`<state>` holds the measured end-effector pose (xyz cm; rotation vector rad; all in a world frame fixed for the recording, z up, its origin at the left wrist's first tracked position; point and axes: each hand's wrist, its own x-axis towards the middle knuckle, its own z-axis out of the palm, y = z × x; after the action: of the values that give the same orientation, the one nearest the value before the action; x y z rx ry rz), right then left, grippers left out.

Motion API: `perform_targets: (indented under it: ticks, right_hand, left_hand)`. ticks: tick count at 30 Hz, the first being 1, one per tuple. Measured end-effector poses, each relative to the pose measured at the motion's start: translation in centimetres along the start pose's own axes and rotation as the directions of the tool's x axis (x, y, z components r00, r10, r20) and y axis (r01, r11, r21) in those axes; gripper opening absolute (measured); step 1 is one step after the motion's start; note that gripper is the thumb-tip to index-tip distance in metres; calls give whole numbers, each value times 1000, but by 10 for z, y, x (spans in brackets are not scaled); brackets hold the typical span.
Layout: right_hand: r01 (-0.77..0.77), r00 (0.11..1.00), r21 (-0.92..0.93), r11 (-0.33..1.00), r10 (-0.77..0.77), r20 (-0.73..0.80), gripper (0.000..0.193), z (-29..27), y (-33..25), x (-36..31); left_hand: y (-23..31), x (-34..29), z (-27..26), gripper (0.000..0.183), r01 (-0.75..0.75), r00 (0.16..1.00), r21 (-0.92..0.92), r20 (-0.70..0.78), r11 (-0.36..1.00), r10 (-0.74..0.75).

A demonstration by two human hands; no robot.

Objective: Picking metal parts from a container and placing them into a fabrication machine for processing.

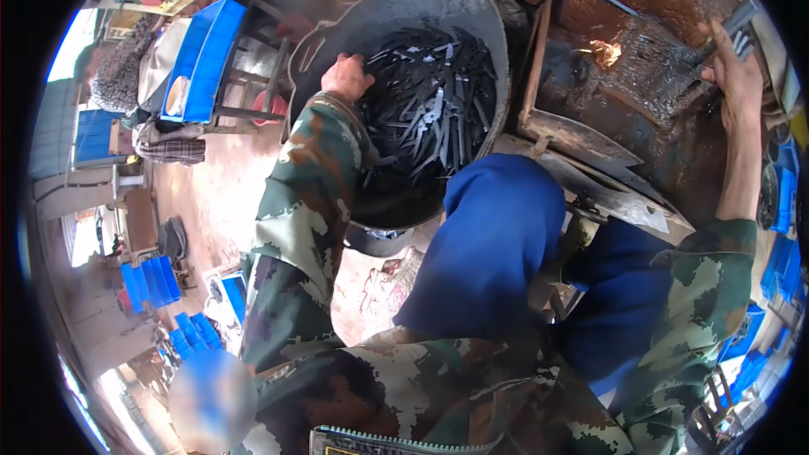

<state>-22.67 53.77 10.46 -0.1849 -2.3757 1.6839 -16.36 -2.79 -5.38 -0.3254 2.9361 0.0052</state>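
Observation:
Dark, thin metal strips (442,105) lie heaped in a large grey bucket (438,0) in front of me. My left hand (347,77) is at the left side of this heap, inside the rim, with its fingers curled. Whatever those fingers hold, if anything, is hidden. Far to the right, my right hand (735,72) is closed around a grey metal bar (735,21) over a wet, brown machine bed. Short pale rods show beside its fingers. A dark, grimy metal block (649,76) sits left of that hand.
A bright orange glint (605,53) and a thin bluish strip (618,4) are on the machine bed. Its raised metal edge (535,50) stands between bucket and bed. My blue-trousered knee (506,194) is close to the bucket. A blue bin (206,59) stands at left.

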Motion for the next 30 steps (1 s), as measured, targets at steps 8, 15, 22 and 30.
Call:
perform_targets:
  ticks: [8, 15, 22, 30]
  right_hand:
    - [20, 997, 27, 999, -18, -79, 25, 0, -13, -11]
    - [-6, 996, 155, 988, 19, -86, 23, 5, -17, -18]
    - [-24, 999, 230, 973, 34, -38, 24, 7, -17, -14]
    - [-17, 998, 184, 983, 28, -57, 22, 4, -17, -11]
  left_hand:
    - [-4, 18, 0, 47, -155, 986, 111, 86, 982, 146]
    - [-4, 24, 12, 44, -192, 978, 143, 111, 971, 177]
    - [-34, 32, 2, 42, -294, 921, -28, 259, 956, 291]
    - [-23, -13, -15, 38, -204, 911, -419, 250, 885, 329]
